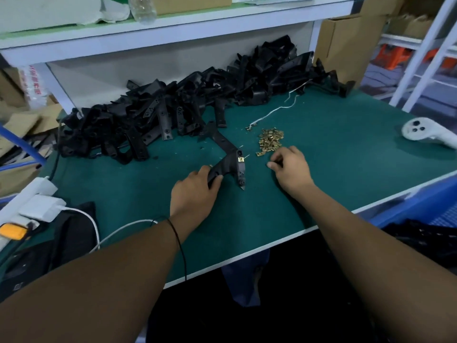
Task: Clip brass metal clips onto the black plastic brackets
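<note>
A black plastic bracket [230,154] lies on the green table mat [333,154], and my left hand [195,191] grips its near end. One brass clip [240,159] sits clipped on the bracket's right arm. A small pile of loose brass clips [270,141] lies just beyond my right hand [291,169]. That hand rests on the mat with curled fingers near the pile's front edge; whether it pinches a clip is hidden. A large heap of black brackets [173,107] fills the back of the table.
A white handheld controller [425,132] lies at the right edge. A white string [277,110] trails beside the clips. A power strip with a charger [37,201] and white cable sits at the left. A shelf hangs above, with cardboard boxes [346,45] behind it.
</note>
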Demonstrator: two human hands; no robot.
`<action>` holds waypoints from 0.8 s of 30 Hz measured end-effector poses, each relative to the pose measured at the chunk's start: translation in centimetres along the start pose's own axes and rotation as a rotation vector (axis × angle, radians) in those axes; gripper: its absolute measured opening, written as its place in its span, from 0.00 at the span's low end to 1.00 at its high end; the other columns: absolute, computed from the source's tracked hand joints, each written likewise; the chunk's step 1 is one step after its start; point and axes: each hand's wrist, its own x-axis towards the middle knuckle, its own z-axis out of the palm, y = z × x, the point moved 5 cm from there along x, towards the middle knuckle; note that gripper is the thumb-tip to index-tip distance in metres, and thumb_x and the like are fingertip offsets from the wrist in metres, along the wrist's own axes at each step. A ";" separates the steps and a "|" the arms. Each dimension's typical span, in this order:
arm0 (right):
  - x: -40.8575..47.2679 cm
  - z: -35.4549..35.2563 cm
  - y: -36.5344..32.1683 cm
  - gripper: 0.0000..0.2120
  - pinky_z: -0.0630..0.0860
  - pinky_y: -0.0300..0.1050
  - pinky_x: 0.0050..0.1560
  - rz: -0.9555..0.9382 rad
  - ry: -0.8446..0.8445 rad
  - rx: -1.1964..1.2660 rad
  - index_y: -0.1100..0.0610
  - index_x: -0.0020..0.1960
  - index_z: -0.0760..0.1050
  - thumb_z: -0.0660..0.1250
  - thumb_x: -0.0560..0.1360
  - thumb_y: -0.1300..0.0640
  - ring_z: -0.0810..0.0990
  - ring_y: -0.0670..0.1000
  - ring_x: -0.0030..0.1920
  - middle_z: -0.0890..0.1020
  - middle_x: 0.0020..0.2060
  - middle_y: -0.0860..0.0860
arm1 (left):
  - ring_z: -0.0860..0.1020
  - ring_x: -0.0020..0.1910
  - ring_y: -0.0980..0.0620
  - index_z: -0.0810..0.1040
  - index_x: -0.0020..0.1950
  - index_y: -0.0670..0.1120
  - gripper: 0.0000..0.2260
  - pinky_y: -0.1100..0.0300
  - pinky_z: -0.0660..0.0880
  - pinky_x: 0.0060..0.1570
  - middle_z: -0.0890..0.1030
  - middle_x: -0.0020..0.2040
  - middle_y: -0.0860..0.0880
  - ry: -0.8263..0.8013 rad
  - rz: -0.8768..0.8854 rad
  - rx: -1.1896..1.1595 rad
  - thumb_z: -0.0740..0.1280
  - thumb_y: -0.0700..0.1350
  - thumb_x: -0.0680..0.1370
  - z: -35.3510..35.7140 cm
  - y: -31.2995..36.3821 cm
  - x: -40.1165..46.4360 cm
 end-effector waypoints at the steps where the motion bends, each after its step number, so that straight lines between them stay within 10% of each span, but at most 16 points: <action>1: -0.2 0.0 -0.2 0.04 0.73 0.49 0.56 0.001 -0.013 -0.006 0.55 0.49 0.76 0.71 0.80 0.57 0.74 0.55 0.53 0.75 0.49 0.52 | 0.71 0.33 0.49 0.73 0.59 0.51 0.19 0.55 0.67 0.35 0.75 0.41 0.51 0.003 0.000 -0.008 0.55 0.64 0.83 0.1 -0.1 0.1; 9: -0.2 -0.1 -2.1 0.11 0.73 0.54 0.64 0.031 -0.183 -0.229 0.56 0.63 0.75 0.63 0.81 0.60 0.74 0.61 0.63 0.79 0.59 0.59 | 0.75 0.35 0.46 0.73 0.58 0.52 0.18 0.55 0.69 0.35 0.75 0.42 0.51 0.001 -0.005 -0.014 0.55 0.64 0.83 0.4 -0.4 0.1; 18: 0.2 0.4 -4.4 0.22 0.70 0.50 0.51 0.051 -0.549 -0.562 0.65 0.74 0.61 0.59 0.81 0.66 0.74 0.66 0.66 0.71 0.67 0.65 | 0.78 0.41 0.41 0.72 0.58 0.50 0.17 0.54 0.67 0.37 0.79 0.46 0.46 -0.025 -0.008 -0.002 0.58 0.62 0.83 0.1 -0.1 0.1; 24: 0.6 -0.1 -3.8 0.03 0.74 0.46 0.48 0.023 -0.512 -0.397 0.58 0.49 0.72 0.64 0.82 0.62 0.77 0.57 0.53 0.77 0.47 0.54 | 0.77 0.37 0.45 0.71 0.53 0.50 0.14 0.54 0.70 0.36 0.77 0.41 0.50 -0.027 -0.015 -0.088 0.63 0.60 0.82 -0.2 -0.2 0.0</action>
